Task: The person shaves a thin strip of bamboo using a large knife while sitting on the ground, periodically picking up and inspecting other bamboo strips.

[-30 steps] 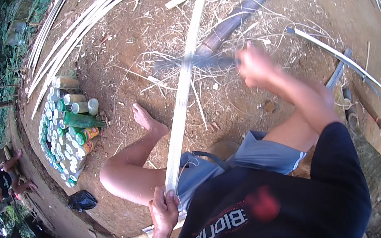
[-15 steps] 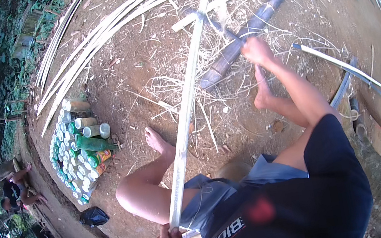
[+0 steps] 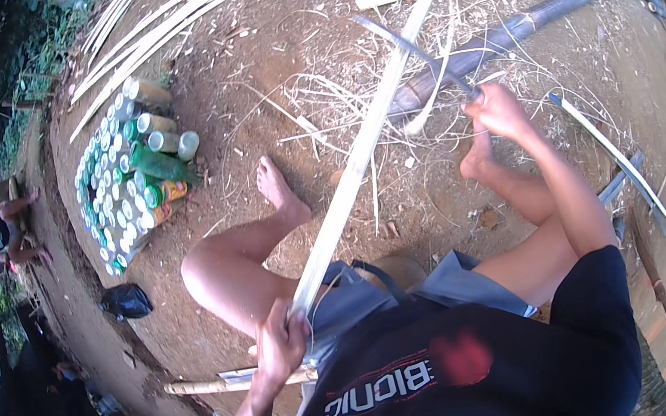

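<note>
A long pale bamboo strip [image 3: 353,172] runs from my lap up and away to the right. My left hand [image 3: 281,347] is closed round its near end, beside my left thigh. In my right hand [image 3: 503,113] is the handle of a long-bladed knife [image 3: 446,74], held out in front of my right shin. Its dark blade points up and left and crosses the strip's far part; whether the edge is touching cannot be made out. Thin curled shavings [image 3: 415,121] hang about the blade and litter the ground beneath. A dark bamboo pole [image 3: 522,28] lies just beyond my right hand.
Stacked bottles and jars [image 3: 160,164] sit to the left, with a black plastic bag [image 3: 126,302] nearer. Several long pale strips [image 3: 176,41] lie across the far ground. A split piece [image 3: 616,154] lies at right. Another person [image 3: 1,232] is at the far left.
My left hand has moved up and forward with the strip, which now leans further right. My right hand and the knife have shifted right and slightly nearer in view; the whole view has also turned.
</note>
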Demonstrator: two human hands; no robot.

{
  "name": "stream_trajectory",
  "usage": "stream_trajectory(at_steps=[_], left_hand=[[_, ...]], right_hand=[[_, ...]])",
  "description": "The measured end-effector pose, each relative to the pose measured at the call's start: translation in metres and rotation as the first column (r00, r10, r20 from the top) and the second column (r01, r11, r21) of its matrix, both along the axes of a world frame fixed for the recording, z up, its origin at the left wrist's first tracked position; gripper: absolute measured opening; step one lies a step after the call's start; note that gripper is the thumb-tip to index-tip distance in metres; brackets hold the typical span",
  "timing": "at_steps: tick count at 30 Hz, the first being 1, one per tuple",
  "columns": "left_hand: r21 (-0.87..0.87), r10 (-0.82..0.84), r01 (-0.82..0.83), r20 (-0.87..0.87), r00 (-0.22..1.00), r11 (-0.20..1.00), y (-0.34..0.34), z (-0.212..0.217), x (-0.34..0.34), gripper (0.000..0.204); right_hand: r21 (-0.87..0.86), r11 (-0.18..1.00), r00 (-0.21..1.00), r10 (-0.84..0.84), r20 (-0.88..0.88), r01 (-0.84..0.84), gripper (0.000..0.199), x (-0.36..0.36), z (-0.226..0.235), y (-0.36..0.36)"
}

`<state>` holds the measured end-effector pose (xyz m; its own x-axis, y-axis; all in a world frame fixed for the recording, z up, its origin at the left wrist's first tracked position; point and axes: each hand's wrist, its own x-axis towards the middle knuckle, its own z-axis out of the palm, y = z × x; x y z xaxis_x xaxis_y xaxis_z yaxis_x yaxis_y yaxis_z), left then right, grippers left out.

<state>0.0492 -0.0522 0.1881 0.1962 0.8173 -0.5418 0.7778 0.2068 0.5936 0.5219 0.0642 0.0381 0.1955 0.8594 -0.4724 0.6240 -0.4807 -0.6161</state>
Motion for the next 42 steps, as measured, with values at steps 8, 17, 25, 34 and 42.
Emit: stream_trajectory(at_steps=[8, 17, 25, 34, 42], left_hand=[[-0.532, 0.365, -0.145, 0.336, 0.868, 0.834, 0.016, -0.022, -0.007, 0.03], [-0.714, 0.43, 0.112, 0.531, 0.73, 0.691, 0.012, -0.037, -0.019, 0.026], [-0.795, 0.558, 0.149, 0.532, 0.637, 0.588, -0.005, -0.038, -0.02, 0.025], [-0.786, 0.533, 0.064, 0.474, 0.7, 0.615, -0.016, -0.03, -0.035, 0.026], [-0.764, 0.498, 0.059, 0.475, 0.725, 0.643, -0.016, -0.027, -0.056, 0.028]], right_hand=[[0.272, 0.945, 0.976, 0.142, 0.163, -0.183, 0.024, -0.138, 0.036, -0.132], [0.185, 0.861, 0.81, 0.342, 0.476, -0.473, 0.029, -0.163, 0.068, -0.201], [0.144, 0.85, 0.81, 0.412, 0.418, -0.507, 0.012, -0.136, 0.091, -0.173], [0.101, 0.929, 0.869, 0.29, 0.402, -0.357, 0.014, -0.074, 0.056, -0.121], [-0.016, 0.946, 0.905, 0.315, 0.285, -0.324, 0.012, -0.029, 0.047, -0.065]])
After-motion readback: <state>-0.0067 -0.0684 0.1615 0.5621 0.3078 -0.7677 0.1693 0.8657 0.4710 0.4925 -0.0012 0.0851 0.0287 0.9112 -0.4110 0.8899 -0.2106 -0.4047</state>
